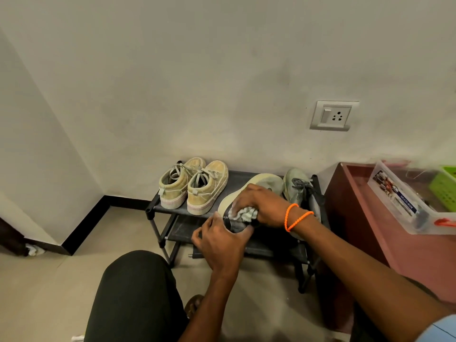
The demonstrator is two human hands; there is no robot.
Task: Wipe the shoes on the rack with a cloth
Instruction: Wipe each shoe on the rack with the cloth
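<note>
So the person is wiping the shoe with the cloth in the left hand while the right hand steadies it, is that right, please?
Not quite: the head view shows the cloth bunched in the right hand, pressed on the shoe, while the left hand steadies it.

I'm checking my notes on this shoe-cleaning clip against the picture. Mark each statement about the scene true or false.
1. The right hand presses a crumpled striped cloth against the pale grey-green shoe turned on its side. True.
2. The pair of tan lace-up sneakers sits on the floor. False: they stand on the top shelf of the black metal rack.
3. The left hand steadies the shoe being wiped. True.
4. Orange bands circle the left wrist. False: they are on the right wrist.
5. A white wall socket plate is directly above the tan sneakers. False: it is to their right.
</note>
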